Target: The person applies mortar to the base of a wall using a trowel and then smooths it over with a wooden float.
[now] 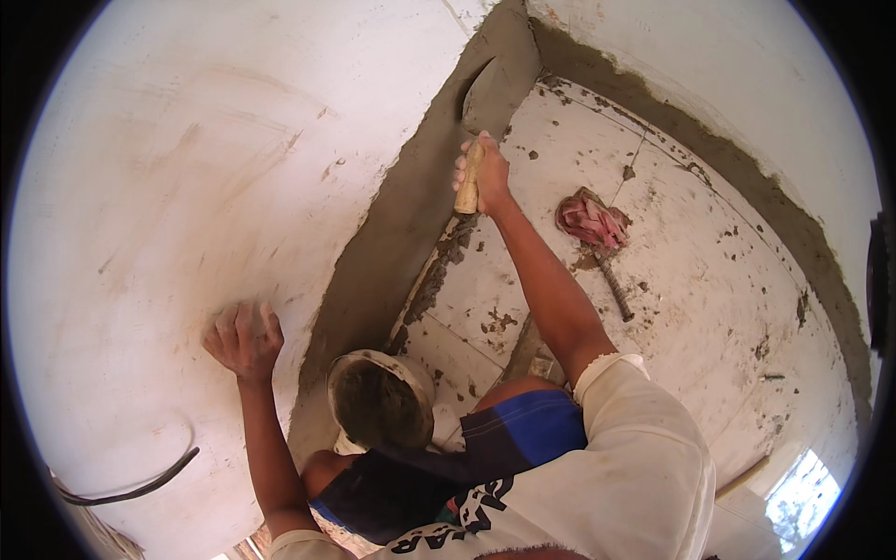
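My right hand (pixel 487 171) grips the wooden handle of a trowel (pixel 482 93), whose mortar-covered blade presses against a grey band of wet mortar (pixel 401 215) along the foot of the white wall, near the corner. My left hand (pixel 245 339) lies flat with fingers spread on the white wall (pixel 187 187), holding nothing. Between my arms, near my knees, sits a round pan of grey mortar (pixel 378 399).
White floor tiles (pixel 691 280) are spattered with mortar bits. A reddish rag wrapped on a metal rod (pixel 597 233) lies on the floor right of my arm. Another mortar band (pixel 747 177) runs along the far wall. A dark cable (pixel 140 485) hangs at lower left.
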{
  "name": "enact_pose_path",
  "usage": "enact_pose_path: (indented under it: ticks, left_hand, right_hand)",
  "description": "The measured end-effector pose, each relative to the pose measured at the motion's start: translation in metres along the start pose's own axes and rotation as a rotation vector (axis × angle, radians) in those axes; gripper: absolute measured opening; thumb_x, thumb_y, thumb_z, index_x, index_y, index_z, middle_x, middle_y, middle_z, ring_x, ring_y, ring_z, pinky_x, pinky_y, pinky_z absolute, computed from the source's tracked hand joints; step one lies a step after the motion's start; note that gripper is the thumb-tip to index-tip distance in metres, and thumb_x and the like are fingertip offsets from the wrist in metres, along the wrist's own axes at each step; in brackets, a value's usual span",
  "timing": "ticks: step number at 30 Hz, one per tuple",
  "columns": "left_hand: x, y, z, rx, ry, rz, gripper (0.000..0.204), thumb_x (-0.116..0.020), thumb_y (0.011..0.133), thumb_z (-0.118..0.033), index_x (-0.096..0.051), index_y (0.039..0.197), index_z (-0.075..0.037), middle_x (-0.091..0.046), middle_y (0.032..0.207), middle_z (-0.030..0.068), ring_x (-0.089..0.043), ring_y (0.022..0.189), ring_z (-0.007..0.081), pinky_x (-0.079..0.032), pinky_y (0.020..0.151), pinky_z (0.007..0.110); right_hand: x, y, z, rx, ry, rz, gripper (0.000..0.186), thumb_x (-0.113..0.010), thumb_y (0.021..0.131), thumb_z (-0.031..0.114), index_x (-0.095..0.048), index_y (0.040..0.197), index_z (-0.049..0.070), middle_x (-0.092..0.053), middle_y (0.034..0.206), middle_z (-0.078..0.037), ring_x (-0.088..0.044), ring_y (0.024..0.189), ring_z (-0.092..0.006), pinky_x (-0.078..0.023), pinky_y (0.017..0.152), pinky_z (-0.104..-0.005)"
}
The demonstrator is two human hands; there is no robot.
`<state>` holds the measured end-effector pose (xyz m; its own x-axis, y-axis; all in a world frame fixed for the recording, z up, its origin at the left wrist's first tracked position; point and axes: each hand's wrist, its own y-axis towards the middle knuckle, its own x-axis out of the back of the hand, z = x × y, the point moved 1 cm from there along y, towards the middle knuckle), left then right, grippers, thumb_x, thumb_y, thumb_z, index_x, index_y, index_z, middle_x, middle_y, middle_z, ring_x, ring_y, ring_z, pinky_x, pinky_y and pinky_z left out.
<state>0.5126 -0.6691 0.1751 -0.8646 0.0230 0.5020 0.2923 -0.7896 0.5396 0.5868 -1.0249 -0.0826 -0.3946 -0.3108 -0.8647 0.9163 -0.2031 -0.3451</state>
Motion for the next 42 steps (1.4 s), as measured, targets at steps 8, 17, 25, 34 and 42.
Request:
enact_pose_path:
  ticks: [8, 17, 25, 34, 42]
  left_hand:
    - [0.004, 0.001, -0.001, 0.007, -0.023, -0.009, 0.023, -0.075, 0.082, -0.026, -0.067, 0.098, -0.012, -0.061, 0.098, 0.0044, -0.056, 0.089, 0.0279, -0.042, 0.076, 0.041]
    - [0.002, 0.010, -0.007, 0.010, -0.030, -0.011, 0.025, -0.078, 0.078, -0.027, -0.066, 0.095, -0.014, -0.062, 0.097, 0.0020, -0.057, 0.088, 0.0260, -0.042, 0.076, 0.040]
    - [0.002, 0.011, -0.002, 0.012, -0.138, -0.046, 0.026, -0.081, 0.073, -0.024, -0.065, 0.091, -0.014, -0.062, 0.096, 0.0025, -0.057, 0.087, 0.0246, -0.042, 0.076, 0.039]
    - [0.014, -0.003, 0.001, 0.052, -0.328, -0.058, 0.026, -0.080, 0.075, -0.021, -0.064, 0.094, -0.011, -0.062, 0.096, 0.0037, -0.058, 0.089, 0.0239, -0.043, 0.079, 0.039]
    - [0.036, -0.060, -0.015, 0.088, -0.668, 0.209, 0.024, -0.077, 0.079, -0.016, -0.063, 0.096, -0.006, -0.062, 0.097, 0.0110, -0.060, 0.090, 0.0320, -0.052, 0.079, 0.041]
  right_hand:
    - [-0.029, -0.083, -0.086, 0.062, -0.166, 0.301, 0.042, -0.042, 0.102, 0.048, -0.050, 0.095, 0.007, -0.052, 0.064, -0.008, -0.053, 0.047, -0.0198, -0.048, 0.045, -0.0350]
    - [-0.037, -0.094, -0.136, 0.040, -0.141, 0.150, 0.038, -0.046, 0.100, 0.042, -0.050, 0.087, 0.006, -0.053, 0.060, -0.007, -0.053, 0.044, -0.0174, -0.046, 0.041, -0.0332]
    - [0.002, -0.205, -0.162, -0.078, -0.658, 0.661, 0.037, -0.052, 0.098, 0.036, -0.055, 0.094, -0.001, -0.062, 0.074, -0.016, -0.065, 0.066, -0.0258, -0.053, 0.063, -0.0353]
    - [-0.031, -0.284, -0.134, -0.446, -1.920, 1.465, 0.051, -0.053, 0.096, 0.044, -0.056, 0.126, 0.002, -0.058, 0.121, -0.024, -0.055, 0.116, -0.0407, -0.042, 0.103, -0.0453]
    - [-0.004, -0.278, -0.101, -0.322, -1.743, 0.775, 0.058, -0.053, 0.095, 0.050, -0.054, 0.131, 0.004, -0.061, 0.126, -0.021, -0.059, 0.115, -0.0373, -0.046, 0.101, -0.0467]
